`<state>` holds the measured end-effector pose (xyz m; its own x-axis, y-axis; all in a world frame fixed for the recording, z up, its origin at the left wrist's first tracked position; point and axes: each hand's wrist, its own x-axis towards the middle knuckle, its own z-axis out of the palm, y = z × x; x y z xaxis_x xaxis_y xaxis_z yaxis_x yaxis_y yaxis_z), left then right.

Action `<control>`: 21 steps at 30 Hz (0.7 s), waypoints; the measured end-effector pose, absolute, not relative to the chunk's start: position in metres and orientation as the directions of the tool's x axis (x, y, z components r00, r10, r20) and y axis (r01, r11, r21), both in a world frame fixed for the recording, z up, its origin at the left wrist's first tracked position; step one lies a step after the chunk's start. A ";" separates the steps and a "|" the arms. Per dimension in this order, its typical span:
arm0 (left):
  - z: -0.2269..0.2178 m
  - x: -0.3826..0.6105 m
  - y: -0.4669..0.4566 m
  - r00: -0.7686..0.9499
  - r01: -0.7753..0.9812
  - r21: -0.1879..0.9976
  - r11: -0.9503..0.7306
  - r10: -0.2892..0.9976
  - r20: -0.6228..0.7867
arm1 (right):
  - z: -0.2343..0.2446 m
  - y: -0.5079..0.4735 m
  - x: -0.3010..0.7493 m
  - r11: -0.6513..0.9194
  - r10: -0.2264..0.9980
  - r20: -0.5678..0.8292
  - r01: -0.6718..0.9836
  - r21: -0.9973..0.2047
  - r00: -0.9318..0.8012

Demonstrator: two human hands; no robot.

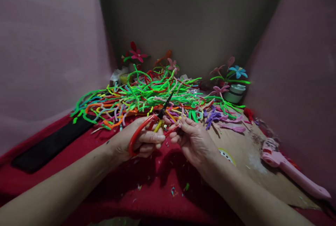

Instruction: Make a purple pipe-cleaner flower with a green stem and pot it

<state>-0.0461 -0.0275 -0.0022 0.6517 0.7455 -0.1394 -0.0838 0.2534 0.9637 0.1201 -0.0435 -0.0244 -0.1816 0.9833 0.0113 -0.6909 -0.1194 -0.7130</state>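
Red-handled scissors (161, 114), tilted, thin red stem (172, 131)

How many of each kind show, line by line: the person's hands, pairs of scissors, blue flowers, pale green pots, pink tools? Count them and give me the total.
Hands: 2, left hand and right hand
Pairs of scissors: 1, red-handled scissors
Blue flowers: 1, blue flower
Pale green pots: 1, pale green pot
Pink tools: 1, seemingly a glue gun
Total: 6

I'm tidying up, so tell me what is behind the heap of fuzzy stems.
Behind the heap of fuzzy stems, a bright pink flower and a blurred orange one show, with a grey wall beyond. The heap covers the wall's foot; what lies there cannot be seen.
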 end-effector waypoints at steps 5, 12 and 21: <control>-0.008 -0.048 -0.024 0.671 -0.047 0.967 0.251 0.725 -0.156 | -0.025 -0.043 0.119 -0.193 0.975 -0.046 -0.730 -0.655 -0.216; -0.018 -0.051 -0.007 0.710 -0.239 0.876 0.419 0.691 -0.137 | -0.016 -0.044 0.118 -0.061 0.975 0.112 -0.720 -0.691 -0.190; -0.019 -0.048 -0.006 0.823 -0.252 0.775 0.580 0.549 -0.144 | -0.016 -0.043 0.120 0.008 0.977 0.147 -0.658 -0.753 -0.156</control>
<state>-0.0483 -0.0061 -0.0186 0.8233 0.5492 -0.1435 -0.2518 0.5799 0.7748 0.1203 -0.0429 -0.0160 -0.1561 0.9767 0.1474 -0.6580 0.0085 -0.7530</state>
